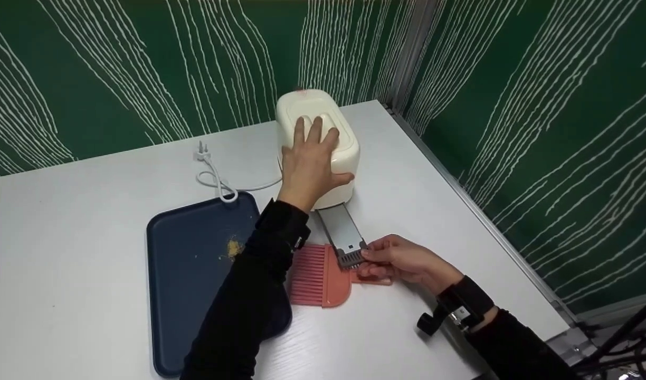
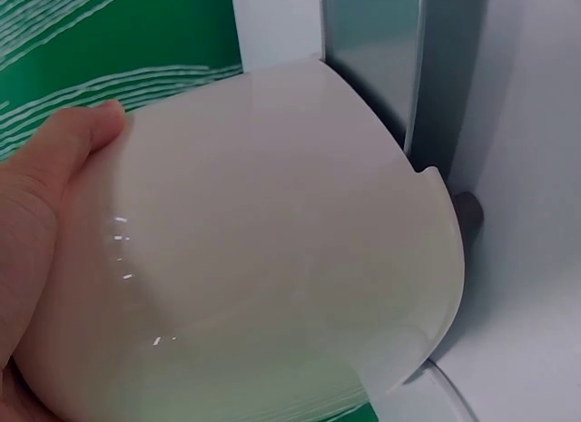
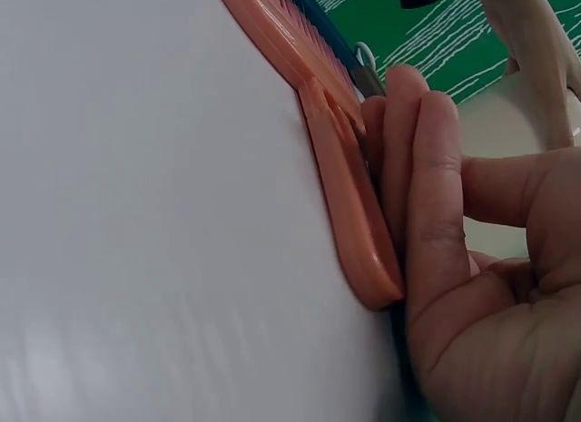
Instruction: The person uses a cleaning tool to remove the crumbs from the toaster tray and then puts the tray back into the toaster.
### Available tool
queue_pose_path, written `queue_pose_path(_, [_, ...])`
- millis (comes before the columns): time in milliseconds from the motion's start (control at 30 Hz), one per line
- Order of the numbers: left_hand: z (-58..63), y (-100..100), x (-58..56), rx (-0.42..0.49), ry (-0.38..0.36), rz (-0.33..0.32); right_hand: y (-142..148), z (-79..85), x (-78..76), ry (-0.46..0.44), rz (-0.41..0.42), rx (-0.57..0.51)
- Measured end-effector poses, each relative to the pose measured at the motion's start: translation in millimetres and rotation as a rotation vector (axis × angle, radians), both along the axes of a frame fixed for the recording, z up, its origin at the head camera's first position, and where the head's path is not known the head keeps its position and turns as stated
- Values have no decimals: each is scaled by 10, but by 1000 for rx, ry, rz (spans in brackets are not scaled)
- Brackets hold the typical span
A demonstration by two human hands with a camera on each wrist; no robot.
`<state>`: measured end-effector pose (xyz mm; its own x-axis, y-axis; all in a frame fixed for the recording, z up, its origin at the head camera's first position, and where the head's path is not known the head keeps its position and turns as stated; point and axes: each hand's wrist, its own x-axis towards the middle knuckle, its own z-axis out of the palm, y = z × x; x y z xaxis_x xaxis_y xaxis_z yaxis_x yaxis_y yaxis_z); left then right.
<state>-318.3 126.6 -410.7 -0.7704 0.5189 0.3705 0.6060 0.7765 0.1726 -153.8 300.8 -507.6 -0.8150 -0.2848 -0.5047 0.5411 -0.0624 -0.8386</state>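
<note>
A cream-white toaster stands near the back corner of the table. My left hand rests on its top with fingers spread and the thumb along its side. From the toaster's near end, a metal crumb tray with a dark grey slotted end sticks out. My right hand pinches that grey end between thumb and fingers. Below it lies an orange brush, its handle under my right fingers; the right wrist view shows the handle beside the fingertips. The glossy toaster side fills the left wrist view.
Left of the brush lies a dark blue tray with a small heap of yellowish crumbs, partly covered by my left sleeve. A white power cord with its plug loose lies behind it. Green walls bound the table at the back and right.
</note>
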Motion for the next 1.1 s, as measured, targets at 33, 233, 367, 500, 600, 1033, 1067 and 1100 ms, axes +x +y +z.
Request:
queue_pose_path(33, [2,1,-1,-4,2,1,-20,-3,-16,-1,-13,-5])
queue_pose_path(233, [6,-8,-8,-21,1,9,-150,-18,-214,-8,-98,-81])
queue_pose_path(367, [11,-11,-16,-31,0,16,-225,-6,-414,1,-153,-87])
queue_pose_path(500, [11,-5,-18,-40,8,16,-275,1,-613,4,-231,-69])
queue_pose_path(600, [8,-7,-15,-43,26,16,-304,-6,-731,9,-278,-44])
queue_pose_path(1033, [-2,-2,-19,-65,47,16,-333,-38,-841,79,-290,-55])
queue_pose_path(1067, [-8,-5,-22,-67,46,18,-327,-42,-841,69,-283,-42])
queue_pose_path(1100, [-12,-7,-24,-68,43,18,-320,-42,-839,56,-279,-29])
